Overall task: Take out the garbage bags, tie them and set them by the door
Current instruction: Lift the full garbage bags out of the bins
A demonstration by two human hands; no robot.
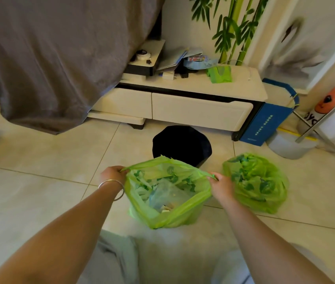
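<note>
Both hands, left hand (112, 174) and right hand (220, 185), pinched opposite rim edges of the green garbage bag (168, 201), mouth stretched open, second bag (256, 182) sat beside it

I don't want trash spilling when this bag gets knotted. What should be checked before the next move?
1. Left hand pinches the open bag's rim: ok.
2. Right hand pinches the opposite rim: ok.
3. Bag out of the black bin: ok.
4. Trash sits low, leaving slack to knot: ok.
5. Mouth closed: not ok, wide open.
6. Second bag on the floor tied: cannot tell.
</note>
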